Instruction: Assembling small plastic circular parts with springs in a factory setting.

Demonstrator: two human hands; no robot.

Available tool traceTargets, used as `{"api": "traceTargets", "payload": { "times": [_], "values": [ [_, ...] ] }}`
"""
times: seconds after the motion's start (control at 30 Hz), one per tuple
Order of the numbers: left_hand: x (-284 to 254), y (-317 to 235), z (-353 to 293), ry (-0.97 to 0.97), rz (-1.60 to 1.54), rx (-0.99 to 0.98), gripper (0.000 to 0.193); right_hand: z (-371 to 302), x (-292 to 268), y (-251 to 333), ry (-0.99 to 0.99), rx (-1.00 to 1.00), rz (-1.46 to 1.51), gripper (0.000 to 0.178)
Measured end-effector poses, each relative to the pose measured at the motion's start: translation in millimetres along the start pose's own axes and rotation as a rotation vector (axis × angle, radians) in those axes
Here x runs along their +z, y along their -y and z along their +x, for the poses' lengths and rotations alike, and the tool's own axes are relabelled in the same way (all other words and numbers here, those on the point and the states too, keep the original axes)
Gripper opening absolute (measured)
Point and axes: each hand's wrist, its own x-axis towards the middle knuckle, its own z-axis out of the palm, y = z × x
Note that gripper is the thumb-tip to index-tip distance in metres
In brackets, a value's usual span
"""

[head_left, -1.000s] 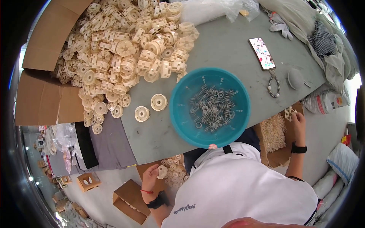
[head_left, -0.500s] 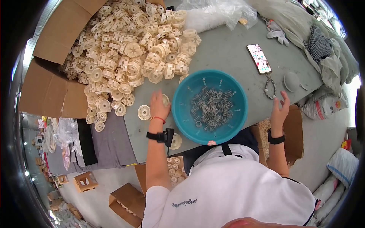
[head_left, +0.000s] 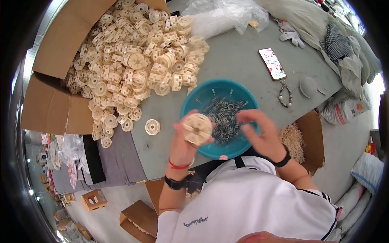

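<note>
My left hand [head_left: 182, 148] is closed around a cream round plastic wheel-like part [head_left: 197, 129], its slotted face turned up over the basin's left side. A teal plastic basin [head_left: 202, 90] at the table's front edge contains many small metal coil springs [head_left: 223, 117]. Over the right side of that basin reaches my right hand [head_left: 263, 135], slightly blurred, its fingers curved and apart, and I see nothing between them. One more cream part [head_left: 152, 126] lies alone on the table, left of my left hand.
A large heap of cream parts [head_left: 133, 60] spills from a cardboard box [head_left: 52, 97] at the left. A phone [head_left: 272, 64] with a beaded strap lies right of the basin, near a grey cup-shaped piece [head_left: 308, 87]. Clear plastic wrap [head_left: 227, 16] covers the back.
My left hand has lifted a cream part off the table and brought it right, to the basin. My right hand has come left from beside the phone strap to over the springs.
</note>
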Motion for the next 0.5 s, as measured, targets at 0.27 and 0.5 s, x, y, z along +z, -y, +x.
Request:
{"api": "traceTargets", "payload": {
  "times": [0.27, 0.5],
  "values": [
    [15, 33, -1, -0.19, 0.468, 0.188, 0.05, 18, 37, 3, 0.015, -0.314, -0.131, 0.039],
    [17, 39, 2, -0.162, 1.087, 0.312, 0.028, 10, 35, -2, -0.014, -0.387, -0.256, 0.037]
  ]
}}
